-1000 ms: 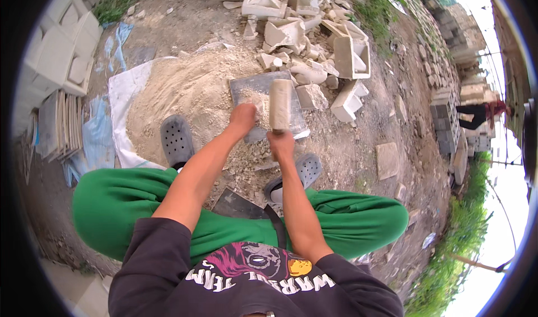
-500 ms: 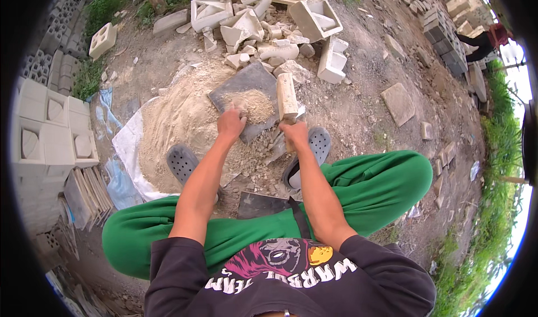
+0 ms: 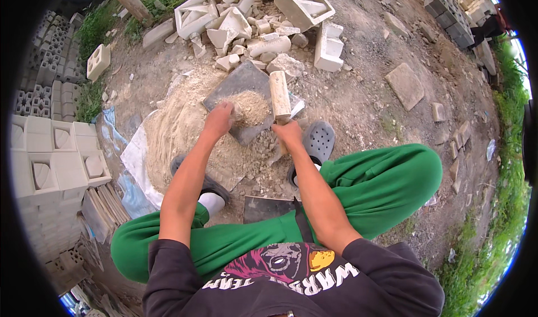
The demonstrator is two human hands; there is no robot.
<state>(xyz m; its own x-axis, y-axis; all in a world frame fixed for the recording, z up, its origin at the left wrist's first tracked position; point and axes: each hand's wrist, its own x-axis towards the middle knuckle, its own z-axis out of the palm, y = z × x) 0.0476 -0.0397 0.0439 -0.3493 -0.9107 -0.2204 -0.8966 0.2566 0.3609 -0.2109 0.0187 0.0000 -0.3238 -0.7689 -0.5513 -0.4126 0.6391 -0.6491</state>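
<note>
My right hand (image 3: 288, 134) is wrapped round the handle of a wooden mallet, whose pale, blocky head (image 3: 279, 94) points away from me at the right edge of a dark flat slab (image 3: 231, 87). A heap of crushed tan rubble (image 3: 250, 107) lies on the slab. My left hand (image 3: 220, 117) is at the left side of this heap, its fingers curled together; whether they hold a lump cannot be made out. Below and left of the slab spreads a larger mound of sandy powder (image 3: 174, 115) on a white sheet (image 3: 134, 151).
Broken pale blocks (image 3: 263, 36) are piled beyond the slab. Stacked blocks (image 3: 53, 154) stand at the left, with thin boards (image 3: 103, 207) leaning nearby. A flat stone (image 3: 405, 86) lies to the right. Another person (image 3: 488, 28) is partly visible at the far right.
The view has shifted slightly. My left hand has drawn a little to the left, from on the crushed heap to its edge. The mallet stays in my right hand beside the slab.
</note>
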